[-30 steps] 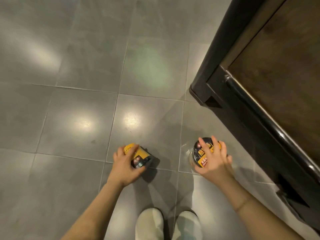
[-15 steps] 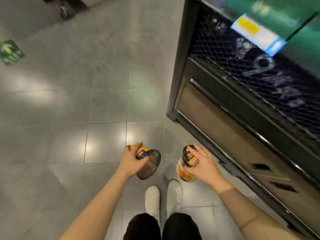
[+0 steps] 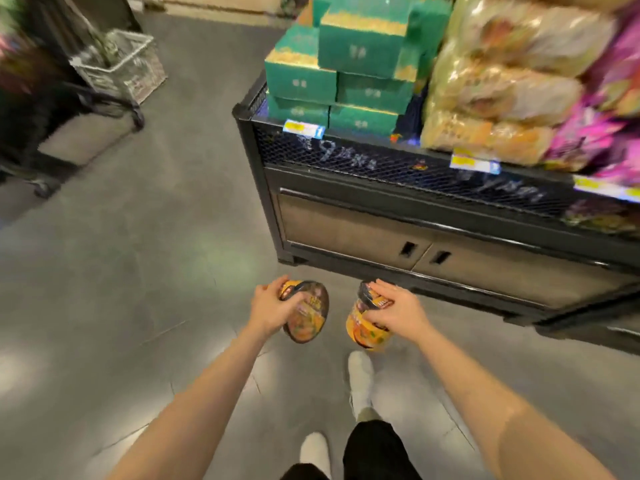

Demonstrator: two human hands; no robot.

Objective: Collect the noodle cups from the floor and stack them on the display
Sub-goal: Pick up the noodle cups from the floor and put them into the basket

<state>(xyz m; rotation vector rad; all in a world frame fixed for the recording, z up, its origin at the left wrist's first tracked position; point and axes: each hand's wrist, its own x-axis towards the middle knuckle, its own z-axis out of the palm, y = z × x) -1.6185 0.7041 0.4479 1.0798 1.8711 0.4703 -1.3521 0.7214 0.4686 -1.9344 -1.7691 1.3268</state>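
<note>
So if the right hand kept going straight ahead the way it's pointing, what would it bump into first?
Probably the display's dark lower cabinet; the right hand, gripping a noodle cup, points up and left toward it. Depth is unclear.

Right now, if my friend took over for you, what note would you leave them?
Left hand grips one noodle cup, tipped on its side.
Right hand grips the other noodle cup from above, roughly upright.
Both cups are off the floor, carried in front of the display.
Done: both cups picked up.
Left: reach the display top, which is crowded with green boxes and bagged goods, and stack the cups there.
</note>
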